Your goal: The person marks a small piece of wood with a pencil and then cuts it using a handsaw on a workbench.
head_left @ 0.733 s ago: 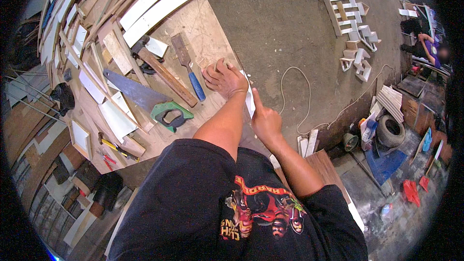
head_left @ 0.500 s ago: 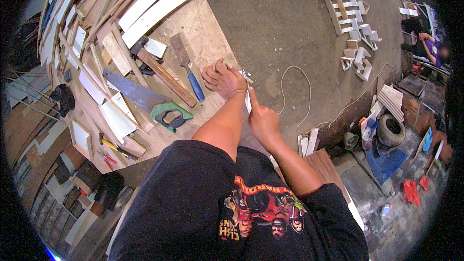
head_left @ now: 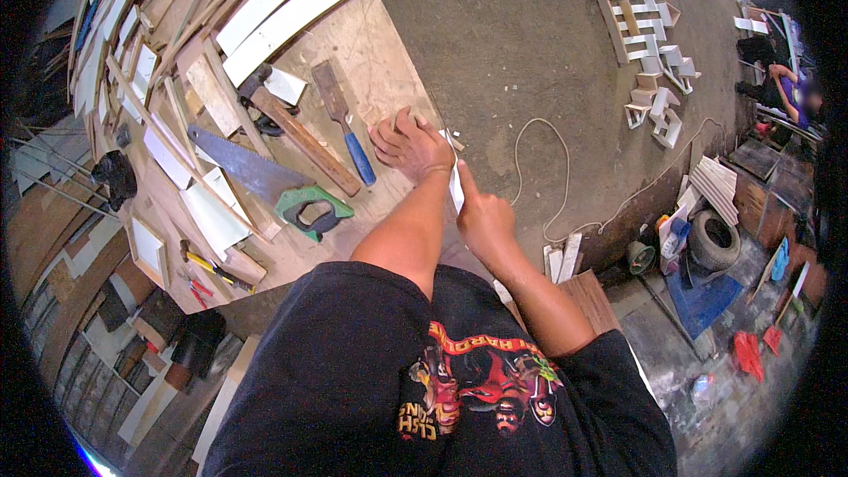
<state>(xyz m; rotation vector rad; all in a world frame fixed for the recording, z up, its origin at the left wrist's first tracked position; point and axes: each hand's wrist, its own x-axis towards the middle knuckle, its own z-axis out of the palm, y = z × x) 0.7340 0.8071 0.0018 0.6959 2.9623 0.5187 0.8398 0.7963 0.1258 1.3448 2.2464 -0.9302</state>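
Note:
My left hand (head_left: 411,145) is at the right edge of the wooden worktable, its fingers bent over a small piece of wood (head_left: 453,140) whose end shows past the wrist. Close to its right, my right hand (head_left: 488,219) is closed, the index finger stretched along a narrow, pale, blade-like tool (head_left: 457,187). The tool reaches up beside the left wrist to the wood; its handle is hidden in my palm. Left of my left hand lie a blue-handled chisel (head_left: 357,155), a wooden-handled hammer (head_left: 305,143) and a handsaw (head_left: 252,168) with a green handle.
White-faced boards (head_left: 305,13) and strips crowd the table's far left. A yellow-handled hammer (head_left: 216,269) and red-handled pliers (head_left: 199,291) lie near its front. On the floor are a pale cord (head_left: 565,168), white wooden assemblies (head_left: 649,44) and a tire (head_left: 712,238). Another person (head_left: 789,93) is at far right.
My right hand and the pale tool have shifted slightly toward my body and to the right. My left hand stays on the wood almost unmoved.

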